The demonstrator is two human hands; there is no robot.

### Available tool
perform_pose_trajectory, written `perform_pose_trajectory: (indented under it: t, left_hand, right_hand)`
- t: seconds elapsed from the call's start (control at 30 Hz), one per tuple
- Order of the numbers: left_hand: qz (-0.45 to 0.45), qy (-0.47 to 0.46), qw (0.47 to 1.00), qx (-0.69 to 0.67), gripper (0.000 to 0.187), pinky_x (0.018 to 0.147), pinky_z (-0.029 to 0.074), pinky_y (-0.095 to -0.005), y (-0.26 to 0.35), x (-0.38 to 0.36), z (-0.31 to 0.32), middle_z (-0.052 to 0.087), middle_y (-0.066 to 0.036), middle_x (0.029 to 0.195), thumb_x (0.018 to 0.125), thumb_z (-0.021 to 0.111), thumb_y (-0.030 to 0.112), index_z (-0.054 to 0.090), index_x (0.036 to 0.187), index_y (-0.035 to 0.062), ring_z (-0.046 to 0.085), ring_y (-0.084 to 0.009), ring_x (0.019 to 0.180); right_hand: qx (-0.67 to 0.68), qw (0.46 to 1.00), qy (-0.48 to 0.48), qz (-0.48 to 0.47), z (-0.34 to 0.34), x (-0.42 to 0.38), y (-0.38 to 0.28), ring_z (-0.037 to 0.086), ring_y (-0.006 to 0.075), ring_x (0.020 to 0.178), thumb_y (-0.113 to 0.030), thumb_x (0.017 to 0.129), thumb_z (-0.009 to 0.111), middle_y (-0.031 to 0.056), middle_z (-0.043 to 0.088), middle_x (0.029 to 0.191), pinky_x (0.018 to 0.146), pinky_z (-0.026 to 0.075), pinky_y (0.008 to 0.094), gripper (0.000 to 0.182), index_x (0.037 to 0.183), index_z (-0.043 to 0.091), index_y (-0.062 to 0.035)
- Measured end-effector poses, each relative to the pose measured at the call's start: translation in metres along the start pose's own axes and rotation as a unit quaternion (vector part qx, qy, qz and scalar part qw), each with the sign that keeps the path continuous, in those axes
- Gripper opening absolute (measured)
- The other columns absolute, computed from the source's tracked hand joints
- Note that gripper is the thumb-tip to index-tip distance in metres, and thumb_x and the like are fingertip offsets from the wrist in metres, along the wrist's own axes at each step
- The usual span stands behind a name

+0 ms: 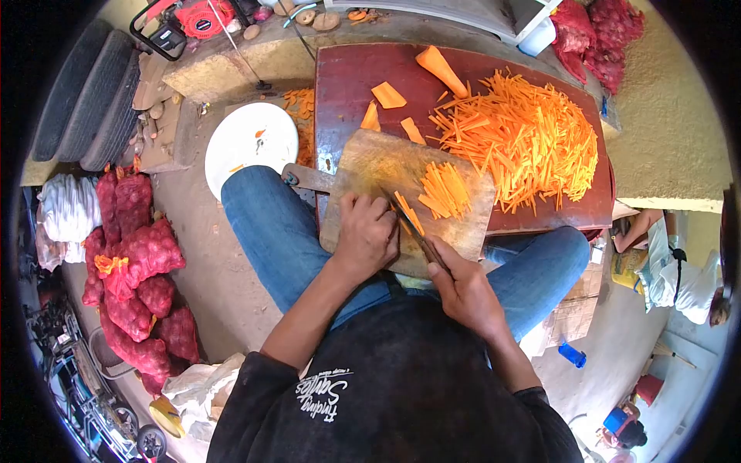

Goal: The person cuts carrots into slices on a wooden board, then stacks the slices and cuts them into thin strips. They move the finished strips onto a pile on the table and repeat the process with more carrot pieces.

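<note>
My right hand (467,292) grips a knife (417,229) by its handle, the blade pointing away over a wooden cutting board (359,162). On the board, my left hand (367,234) is closed with knuckles bent, its fingers beside the blade, holding a carrot piece (405,226) that is mostly hidden. Thin cut strips (403,204) lie along the blade. Farther right on the board sits a small bundle of carrot sticks (446,190). Behind it, a large heap of carrot sticks (532,143) covers the right side of the red table (343,85).
A peeled carrot (441,69) and carrot slabs (388,95) lie behind the board. Left of my knee stands a white round lid or tub (251,139). Red mesh sacks (147,262) and tires (85,100) are at the left. Other people (683,282) are at the right.
</note>
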State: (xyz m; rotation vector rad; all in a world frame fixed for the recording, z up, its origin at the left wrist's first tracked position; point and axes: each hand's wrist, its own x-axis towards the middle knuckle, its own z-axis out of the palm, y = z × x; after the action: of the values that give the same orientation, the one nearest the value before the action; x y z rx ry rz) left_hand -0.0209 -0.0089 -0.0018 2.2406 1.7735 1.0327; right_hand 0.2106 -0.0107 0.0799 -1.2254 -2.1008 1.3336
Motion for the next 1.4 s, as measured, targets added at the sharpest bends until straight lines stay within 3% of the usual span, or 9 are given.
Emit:
perform_pose_trajectory:
  t: [0.33,0.43,0.53,0.7,0.9,0.93,1.23,1.27,1.4]
  left_hand:
    - [0.012,-0.012,1.0,0.025,0.012,0.097,0.043,-0.0535,-0.003,-0.002,0.003,0.062,-0.012,0.093,0.077,0.08,0.01,0.076,0.087,0.0045,0.062,-0.0345,0.095]
    - [0.018,0.004,0.999,0.029,0.013,0.094,0.042,-0.0528,-0.002,-0.004,0.002,0.063,-0.011,0.092,0.078,0.08,0.013,0.075,0.087,0.0062,0.062,-0.0345,0.094]
    - [0.017,0.014,1.0,0.017,0.012,0.095,0.042,-0.0526,-0.003,-0.002,0.003,0.063,-0.01,0.091,0.079,0.082,0.01,0.076,0.089,0.0067,0.063,-0.0341,0.093]
    - [-0.003,0.039,0.999,-0.004,0.012,0.095,0.042,-0.053,-0.009,-0.008,0.004,0.067,-0.01,0.096,0.083,0.085,0.009,0.074,0.087,0.0055,0.064,-0.034,0.095]
    - [-0.027,0.038,0.999,0.01,0.013,0.094,0.043,-0.0515,-0.01,-0.003,0.002,0.065,-0.009,0.091,0.081,0.085,0.008,0.072,0.082,0.0062,0.064,-0.0329,0.093]
    - [-0.029,0.046,0.998,0.012,0.013,0.093,0.043,-0.0511,-0.011,-0.003,0.001,0.065,-0.009,0.091,0.08,0.085,0.008,0.072,0.082,0.0064,0.065,-0.0326,0.093]
    - [-0.014,0.047,0.999,-0.013,0.011,0.091,0.044,-0.0482,-0.011,-0.002,0.002,0.069,-0.006,0.092,0.082,0.086,0.01,0.076,0.087,0.0102,0.067,-0.0296,0.093]
    - [-0.013,0.044,0.999,-0.022,0.011,0.091,0.043,-0.0483,-0.011,-0.001,0.005,0.069,-0.006,0.093,0.082,0.086,0.01,0.076,0.087,0.0104,0.067,-0.0294,0.094]
    - [-0.025,0.026,0.998,-0.054,0.01,0.091,0.042,-0.0482,-0.008,0.002,0.005,0.071,-0.006,0.095,0.085,0.087,0.013,0.08,0.091,0.0102,0.067,-0.0293,0.094]
  right_hand:
    - [-0.054,0.998,-0.008,-0.032,0.009,0.024,0.005,0.072,0.0543,0.121,-0.009,0.111,0.064,0.0345,0.075,0.13,0.099,0.06,0.0523,0.042,0.151,0.061,0.0045]
    - [-0.071,0.995,0.02,-0.07,0.012,0.029,0.008,0.073,0.0577,0.101,-0.012,0.109,0.067,0.0357,0.074,0.106,0.083,0.062,0.0569,0.044,0.15,0.057,0.0029]
    - [0.025,1.0,-0.007,0.016,0.002,0.033,0.006,0.079,0.0486,0.106,-0.014,0.112,0.065,0.0311,0.078,0.113,0.091,0.063,0.0486,0.043,0.15,0.06,0.0043]
    - [0.153,0.983,0.03,0.095,-0.012,0.026,0.014,0.073,0.02,0.125,-0.016,0.115,0.064,0.0221,0.079,0.134,0.106,0.055,0.0359,0.045,0.155,0.061,0.0039]
    - [0.067,0.998,0.018,0.003,-0.01,0.003,0.016,0.079,0.034,0.121,-0.016,0.114,0.066,0.0278,0.078,0.129,0.103,0.058,0.0392,0.043,0.152,0.062,0.0047]
    - [0.07,0.997,0.006,0.019,-0.01,0.0,0.009,0.078,0.0409,0.123,-0.016,0.114,0.066,0.0295,0.077,0.129,0.102,0.059,0.0417,0.043,0.151,0.063,0.0043]
    - [-0.006,0.998,0.065,-0.017,-0.028,0.016,0.027,0.081,0.04,0.115,-0.013,0.109,0.072,0.0299,0.078,0.124,0.098,0.06,0.0399,0.044,0.15,0.066,0.0034]
    - [0.017,0.998,0.043,0.035,-0.04,0.018,0.024,0.082,0.035,0.116,-0.011,0.107,0.074,0.0291,0.08,0.125,0.099,0.061,0.0395,0.045,0.149,0.067,0.0042]
    - [0.044,0.997,0.06,-0.015,-0.061,0.025,0.03,0.08,0.022,0.113,-0.009,0.107,0.074,0.0249,0.082,0.124,0.099,0.061,0.0376,0.044,0.148,0.067,0.0047]
